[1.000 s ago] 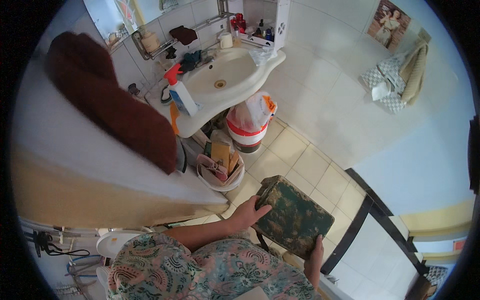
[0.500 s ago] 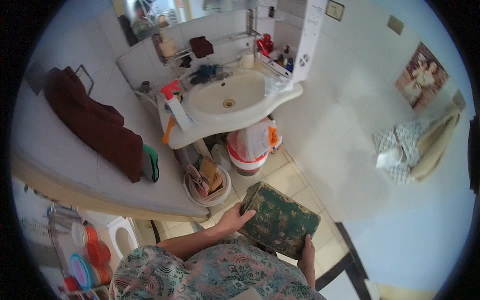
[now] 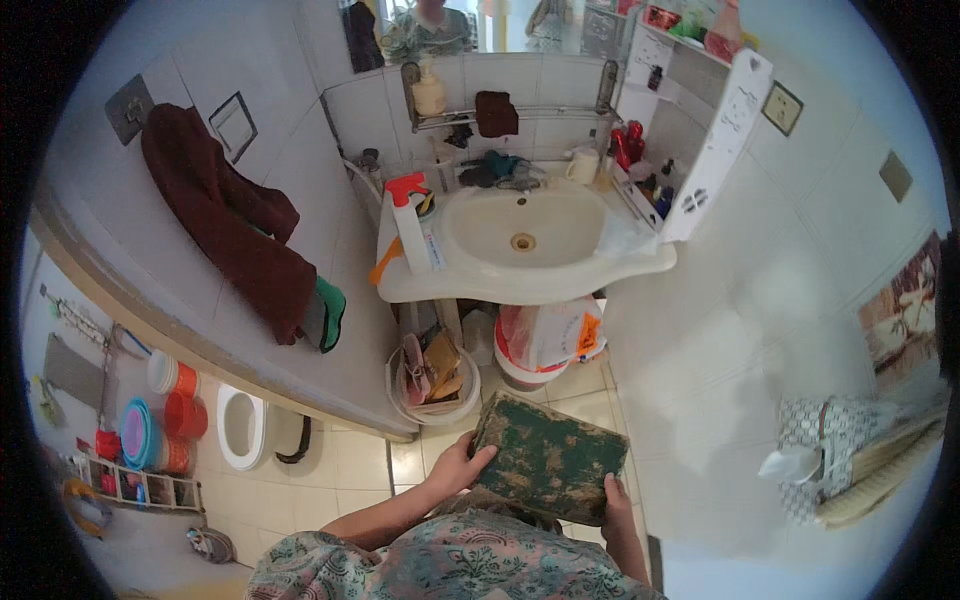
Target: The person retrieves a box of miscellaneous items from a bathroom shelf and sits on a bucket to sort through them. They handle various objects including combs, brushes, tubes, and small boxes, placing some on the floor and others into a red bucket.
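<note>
A folded dark green patterned cloth is held flat in front of me over the tiled floor. My left hand grips its left edge, thumb on top. Its lower right corner is held by my right hand. Both forearms come up from the lower edge, above my floral garment. A white washbasin stands ahead of the cloth, with a white spray bottle with a red trigger on its left rim.
A bucket wrapped in plastic and a white basin of items sit under the washbasin. A dark red towel hangs on the left wall. A white shelf unit with bottles stands at the right. Coloured plastic tubs sit lower left.
The view has swung so the washbasin is now straight ahead. The green cloth has stayed in both hands, and now lies flatter and centred in front of me.
</note>
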